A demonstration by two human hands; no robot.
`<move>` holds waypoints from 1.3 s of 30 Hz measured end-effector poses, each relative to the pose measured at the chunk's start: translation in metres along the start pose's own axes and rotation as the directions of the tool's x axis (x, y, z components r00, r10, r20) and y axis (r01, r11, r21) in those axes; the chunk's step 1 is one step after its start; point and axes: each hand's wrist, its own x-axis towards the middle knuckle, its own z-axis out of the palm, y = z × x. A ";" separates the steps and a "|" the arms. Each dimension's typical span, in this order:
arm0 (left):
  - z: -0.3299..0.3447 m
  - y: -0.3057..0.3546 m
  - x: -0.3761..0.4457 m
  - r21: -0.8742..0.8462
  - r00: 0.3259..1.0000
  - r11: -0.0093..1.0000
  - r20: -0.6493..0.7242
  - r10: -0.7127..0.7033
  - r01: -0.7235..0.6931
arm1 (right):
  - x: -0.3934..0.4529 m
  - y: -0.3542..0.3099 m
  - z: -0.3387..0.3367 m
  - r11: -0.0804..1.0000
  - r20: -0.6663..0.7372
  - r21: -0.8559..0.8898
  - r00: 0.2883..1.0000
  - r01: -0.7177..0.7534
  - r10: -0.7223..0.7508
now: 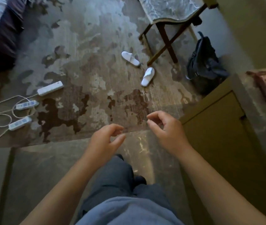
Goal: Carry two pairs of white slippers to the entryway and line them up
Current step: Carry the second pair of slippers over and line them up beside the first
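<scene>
Although both hands were free, the likeliest trouble lay on the floor rather than in the grip. Three white power strips (50, 88) and their looping cords (7, 111) sprawled over the patterned rug (88, 62), well to the left of the folding stand (166, 39), and a foot caught in a loop on the way across could have dragged them or tripped the person. The stand itself was a second hazard: its dark crossed legs splayed outward, and one slipper (130, 58) lay just left of the nearest leg, so a careless reach could have knocked the frame. The other slipper (148, 76) lay just below that leg's foot, near the first but pointing a different way, with a dark backpack (205, 65) slumped on the stand's far right. Only this one pair showed; where the second pair was could not be told, and overlooking it would have left the job half done.

The person's left hand (106, 140) and right hand (164, 127) were held out in front at about waist height, well short of the stand and of both slippers, forearms bare and angled inward. Each hand was empty, its fingers loosely curled with thumb and forefinger close but gripping nothing. Judging by that, the pickup had not yet begun, and both slippers remained on the rug.
</scene>
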 end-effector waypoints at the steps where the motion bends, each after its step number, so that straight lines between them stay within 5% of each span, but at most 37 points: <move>1: -0.004 -0.005 0.012 -0.029 0.999 0.999 -0.019 -0.040 0.039 | 0.023 -0.002 -0.001 1.000 0.021 0.000 1.000 0.016 -0.016; 7: -0.034 -0.035 0.129 -0.116 0.981 0.978 -0.071 -0.183 0.174 | 0.160 0.001 0.005 1.000 0.047 0.011 0.999 0.015 -0.015; 19: -0.124 0.015 0.428 -0.035 1.000 0.999 0.016 0.000 0.001 | 0.357 0.025 -0.019 0.944 0.006 0.065 0.946 -0.325 0.325; 32: -0.108 -0.063 0.680 0.030 0.963 0.971 0.125 -0.239 0.237 | 0.638 0.123 -0.017 0.849 -0.071 0.065 0.847 -0.524 0.527; 39: -0.031 -0.135 0.818 -0.021 0.941 0.958 0.191 -0.277 0.287 | 0.752 0.250 0.044 0.767 -0.100 -0.009 0.764 -0.641 0.638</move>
